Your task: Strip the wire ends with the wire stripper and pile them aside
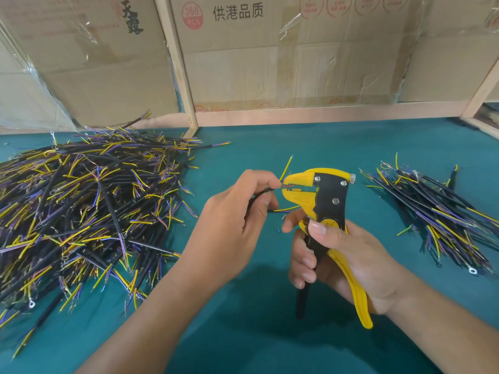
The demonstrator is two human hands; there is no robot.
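My right hand [337, 255] grips the handles of a yellow and black wire stripper [321, 193], jaws pointing left. My left hand [237, 211] pinches a black cable [260, 194] and holds one thin red strand in the stripper's jaws. A yellow strand [286, 166] of the same cable sticks up beside the jaws, and another yellow strand [282, 210] points right below them. A big heap of black cables with yellow and purple strands [81, 206] lies at the left. A smaller pile of such cables [437, 211] lies at the right.
The work surface is a teal table [270, 333]. Cardboard boxes [270, 49] in a wooden frame [178, 66] stand along the back edge. A few small bits of insulation [278, 230] lie near my hands.
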